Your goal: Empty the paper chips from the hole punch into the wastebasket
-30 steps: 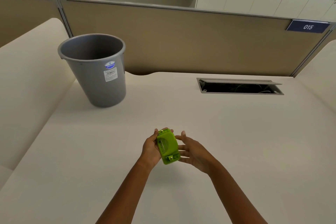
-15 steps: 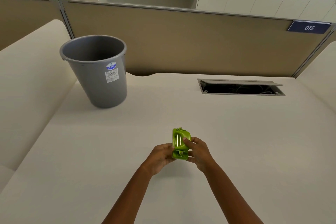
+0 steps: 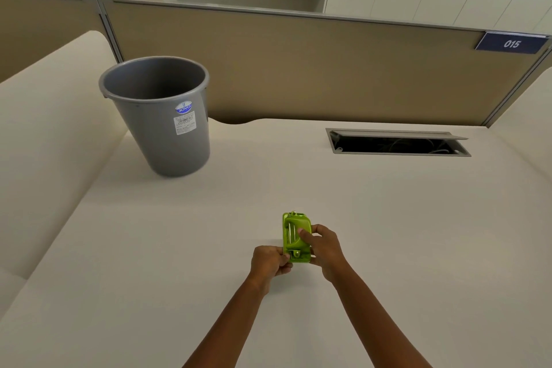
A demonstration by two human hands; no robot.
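A small lime-green hole punch (image 3: 295,233) is held above the cream desk, near its front middle, turned so its underside faces me. My left hand (image 3: 268,261) pinches its near lower corner. My right hand (image 3: 324,246) grips its right side, thumb lying across the green face. A grey plastic wastebasket (image 3: 167,140) with a blue sticker and a white label stands upright on the desk at the far left, well away from both hands. I see no paper chips.
An open cable hatch (image 3: 397,143) is set into the desk at the far right. A tan partition (image 3: 313,69) with a blue "015" plate (image 3: 511,43) runs along the back. A raised cream surface (image 3: 44,128) borders the left.
The punch went from lying flat in my left hand to being held by both hands, turned more upright and shifted slightly right. My right hand closed onto it.
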